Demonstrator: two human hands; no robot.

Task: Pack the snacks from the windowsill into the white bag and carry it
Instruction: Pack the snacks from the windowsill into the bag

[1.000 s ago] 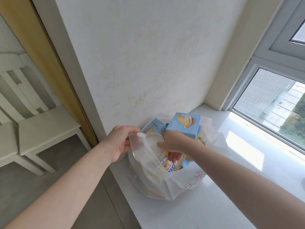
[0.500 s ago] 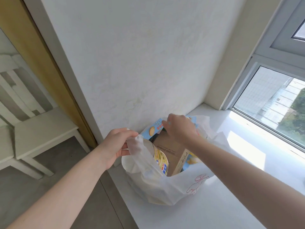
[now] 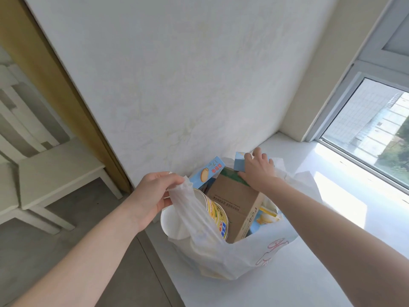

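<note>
The white bag (image 3: 232,258) with red print stands on the windowsill (image 3: 309,262) against the wall. My left hand (image 3: 152,196) grips its near-left handle and holds it up. Inside the bag are a brown cardboard box (image 3: 232,202), a round cup with a yellow label (image 3: 215,214), a light blue biscuit box (image 3: 204,173) and a yellow-blue pack (image 3: 266,217). My right hand (image 3: 257,170) lies on a second blue box (image 3: 240,163) at the far side of the bag, fingers spread over it and over the brown box's green edge.
A white wall rises just behind the bag. The window (image 3: 371,134) runs along the right of the sill. To the left, below the sill's edge, are a grey floor and a pale chair (image 3: 51,173) beside a yellow door frame (image 3: 55,85).
My right hand has moved from inside the bag's mouth to its far side, onto the blue box. The brown box now shows in the bag. My left hand keeps hold of the handle.
</note>
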